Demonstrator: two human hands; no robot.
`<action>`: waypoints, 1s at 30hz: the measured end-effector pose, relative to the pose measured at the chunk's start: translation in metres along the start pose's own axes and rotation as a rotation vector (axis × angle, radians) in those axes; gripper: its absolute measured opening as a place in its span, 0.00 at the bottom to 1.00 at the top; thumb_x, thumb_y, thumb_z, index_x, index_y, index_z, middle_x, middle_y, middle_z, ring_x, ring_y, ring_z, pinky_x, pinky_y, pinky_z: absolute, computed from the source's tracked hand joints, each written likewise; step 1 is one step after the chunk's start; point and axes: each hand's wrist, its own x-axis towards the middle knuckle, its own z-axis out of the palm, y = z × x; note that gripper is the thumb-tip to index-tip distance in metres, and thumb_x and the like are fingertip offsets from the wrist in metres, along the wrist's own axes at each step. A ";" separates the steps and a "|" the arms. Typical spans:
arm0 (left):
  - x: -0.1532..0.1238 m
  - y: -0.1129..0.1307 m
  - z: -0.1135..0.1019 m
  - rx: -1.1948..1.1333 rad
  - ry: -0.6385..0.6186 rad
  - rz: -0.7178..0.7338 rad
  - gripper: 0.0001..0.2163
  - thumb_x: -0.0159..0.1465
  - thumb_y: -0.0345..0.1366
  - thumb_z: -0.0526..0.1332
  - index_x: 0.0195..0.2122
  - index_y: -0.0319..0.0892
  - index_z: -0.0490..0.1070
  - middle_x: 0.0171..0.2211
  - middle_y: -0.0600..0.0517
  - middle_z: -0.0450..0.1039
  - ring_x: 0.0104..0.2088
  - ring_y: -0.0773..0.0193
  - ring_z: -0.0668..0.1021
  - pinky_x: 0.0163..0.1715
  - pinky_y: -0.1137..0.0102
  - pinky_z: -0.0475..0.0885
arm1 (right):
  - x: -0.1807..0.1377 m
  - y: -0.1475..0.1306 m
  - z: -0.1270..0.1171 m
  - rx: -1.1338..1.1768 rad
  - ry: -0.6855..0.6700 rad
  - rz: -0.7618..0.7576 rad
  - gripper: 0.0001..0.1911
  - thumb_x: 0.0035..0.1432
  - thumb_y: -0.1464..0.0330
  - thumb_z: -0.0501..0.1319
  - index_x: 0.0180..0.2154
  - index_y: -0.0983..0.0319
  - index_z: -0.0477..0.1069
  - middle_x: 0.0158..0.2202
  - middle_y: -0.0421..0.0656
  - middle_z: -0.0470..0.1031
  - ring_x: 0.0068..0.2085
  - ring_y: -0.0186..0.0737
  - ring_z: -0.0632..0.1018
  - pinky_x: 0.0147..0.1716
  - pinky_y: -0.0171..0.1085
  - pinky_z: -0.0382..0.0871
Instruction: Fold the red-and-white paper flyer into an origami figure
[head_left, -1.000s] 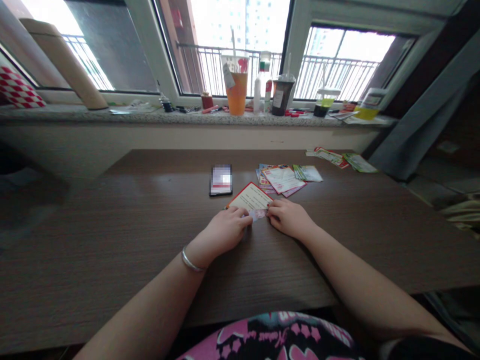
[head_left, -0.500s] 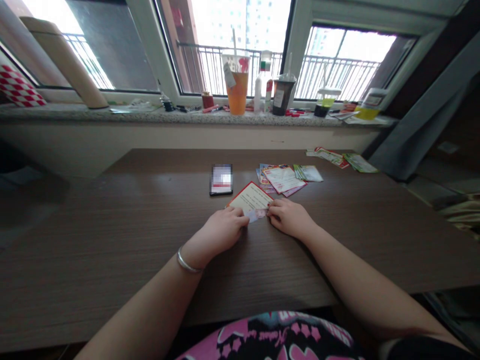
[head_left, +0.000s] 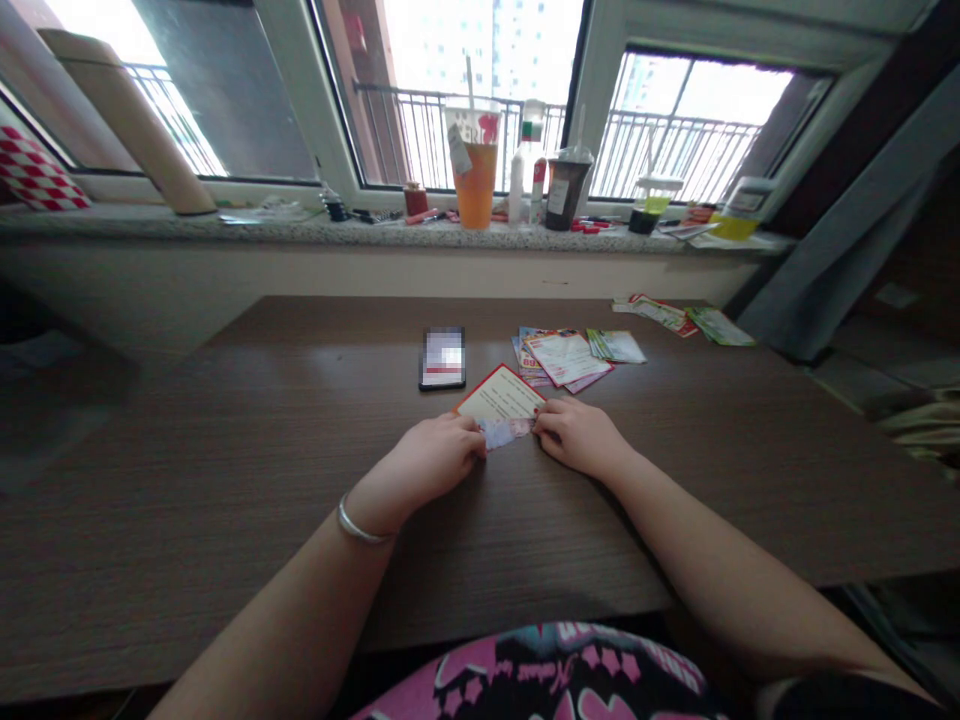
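Note:
A printed paper sheet (head_left: 501, 395) with a red edge lies on the table, its near edge folded up to show a pale bluish and pink strip. My left hand (head_left: 444, 448), with a silver bangle at the wrist, has its fingers curled and pressed on the left end of that fold. At the right end, my right hand (head_left: 577, 432) pinches the sheet's edge between thumb and fingers. The near corner of the paper is partly hidden by my fingers. Just beyond my left hand lies a phone (head_left: 442, 358) with a blurred screen.
Behind my right hand is a pile of printed leaflets (head_left: 568, 357). More leaflets (head_left: 720, 326) lie at the table's far right. Along the windowsill (head_left: 375, 236) stand a tall orange drink cup (head_left: 475, 185), a dark drink cup (head_left: 566, 190) and a long tan cylinder (head_left: 135, 125).
My left hand has slid a little to the left along the fold, uncovering more of the bluish strip. The right hand and the sheet have stayed nearly in place.

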 end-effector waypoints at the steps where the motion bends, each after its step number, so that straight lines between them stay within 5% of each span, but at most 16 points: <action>1: -0.001 -0.001 -0.001 -0.005 0.000 0.001 0.11 0.62 0.28 0.56 0.37 0.45 0.77 0.42 0.50 0.75 0.43 0.59 0.76 0.47 0.64 0.71 | 0.000 0.000 0.000 0.000 -0.001 -0.001 0.10 0.62 0.68 0.55 0.38 0.58 0.76 0.42 0.44 0.76 0.44 0.41 0.73 0.40 0.36 0.66; 19: -0.001 -0.005 -0.003 -0.123 -0.016 0.022 0.11 0.61 0.28 0.57 0.36 0.45 0.79 0.42 0.50 0.77 0.44 0.62 0.77 0.51 0.66 0.69 | -0.002 0.002 0.001 -0.013 0.005 -0.043 0.10 0.62 0.68 0.55 0.38 0.59 0.76 0.42 0.44 0.76 0.44 0.41 0.73 0.40 0.36 0.64; 25: 0.001 -0.003 0.000 -0.047 -0.005 0.002 0.10 0.63 0.28 0.54 0.33 0.41 0.76 0.38 0.48 0.76 0.40 0.61 0.76 0.45 0.66 0.71 | -0.003 0.002 0.002 -0.019 0.009 -0.035 0.11 0.63 0.68 0.54 0.38 0.58 0.75 0.43 0.44 0.76 0.44 0.41 0.73 0.39 0.36 0.64; 30: 0.002 0.003 0.010 0.041 0.118 -0.040 0.14 0.67 0.35 0.53 0.51 0.45 0.70 0.42 0.46 0.71 0.43 0.56 0.74 0.43 0.63 0.71 | -0.002 0.002 0.003 0.011 0.025 -0.074 0.11 0.63 0.68 0.54 0.40 0.59 0.75 0.42 0.45 0.76 0.44 0.42 0.73 0.42 0.37 0.65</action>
